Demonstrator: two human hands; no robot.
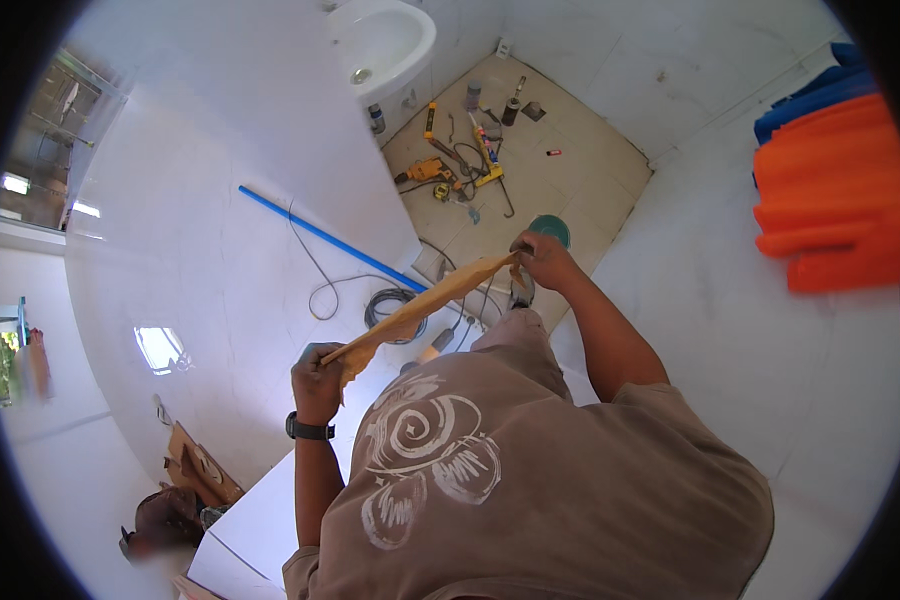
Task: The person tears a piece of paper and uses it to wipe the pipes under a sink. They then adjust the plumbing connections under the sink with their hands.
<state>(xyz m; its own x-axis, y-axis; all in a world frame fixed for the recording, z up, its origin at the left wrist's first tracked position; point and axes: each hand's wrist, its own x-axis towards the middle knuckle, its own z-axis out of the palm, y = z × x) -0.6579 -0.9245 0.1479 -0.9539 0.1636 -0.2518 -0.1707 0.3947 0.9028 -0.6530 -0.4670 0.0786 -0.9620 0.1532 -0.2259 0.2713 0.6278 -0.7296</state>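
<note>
A long tan sheet (418,308) with ragged edges stretches between my two hands in front of my chest; I cannot tell whether it is cloth or paper. My left hand (317,384), below a dark wristwatch, is closed on its lower left end. Its upper right end is pinched in my right hand (547,262), with a small flap hanging under the fingers. The sheet slants up to the right and partly hides a coiled dark cable (380,308) on the floor behind it.
A blue pipe (320,232) and a loose cable lie across the white floor. Beyond are an orange power drill (425,171), a yellow caulking gun (489,172) and several small tools on tan tiles. A green round container (550,230) stands near my right hand. A white sink (385,45) is at the top.
</note>
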